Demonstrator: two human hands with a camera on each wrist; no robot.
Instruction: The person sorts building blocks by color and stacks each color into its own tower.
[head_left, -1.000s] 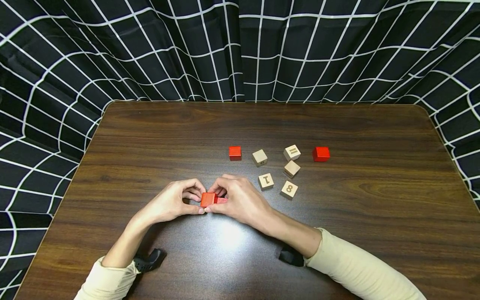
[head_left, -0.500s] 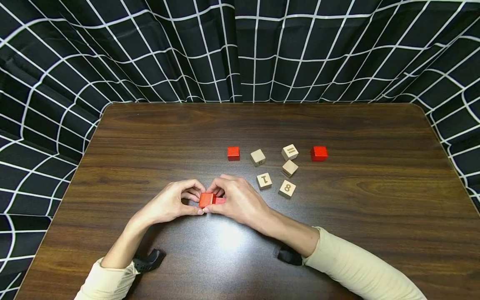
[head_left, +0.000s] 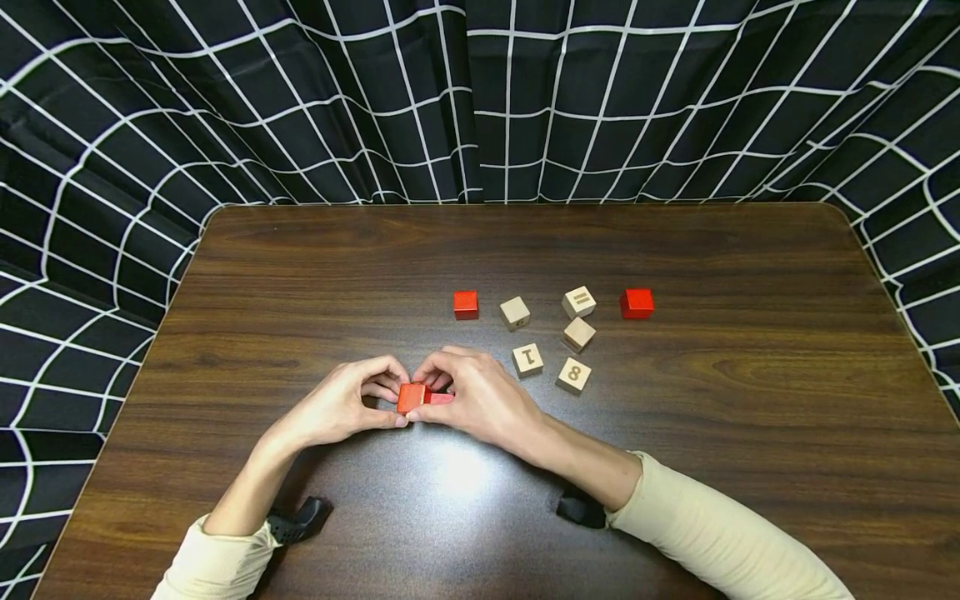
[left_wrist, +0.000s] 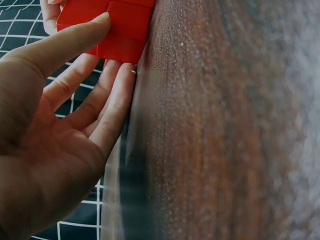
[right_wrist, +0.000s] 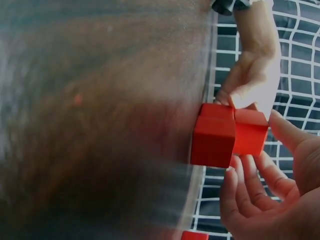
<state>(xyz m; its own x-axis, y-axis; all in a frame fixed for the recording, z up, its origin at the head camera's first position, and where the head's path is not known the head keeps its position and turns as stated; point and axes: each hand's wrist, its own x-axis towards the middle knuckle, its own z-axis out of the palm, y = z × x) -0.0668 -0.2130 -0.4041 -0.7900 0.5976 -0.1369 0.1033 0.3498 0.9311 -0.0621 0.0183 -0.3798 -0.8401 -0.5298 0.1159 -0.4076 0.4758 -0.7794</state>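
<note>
In the head view, several red cubes (head_left: 412, 398) sit together on the table between my two hands, one stacked on top and a lower one (head_left: 441, 399) showing to its right. My left hand (head_left: 348, 404) holds the stack from the left. Its thumb (left_wrist: 95, 27) presses across the seam between upper and lower cubes in the left wrist view, with fingers at the opposite side. From the right, my right hand (head_left: 480, 400) pinches the stack, thumb near me and fingers on the far side. The right wrist view shows the upper cube (right_wrist: 251, 132) resting against two lower cubes (right_wrist: 213, 142).
Behind the hands lie a red cube (head_left: 466, 305) and, farther right, another red cube (head_left: 637, 304). Several wooden cubes lie between them, including one marked 1 (head_left: 528, 360), one marked 8 (head_left: 573, 376) and one with an equals sign (head_left: 579, 302). A black gridded curtain (head_left: 480, 100) surrounds the table (head_left: 337, 258).
</note>
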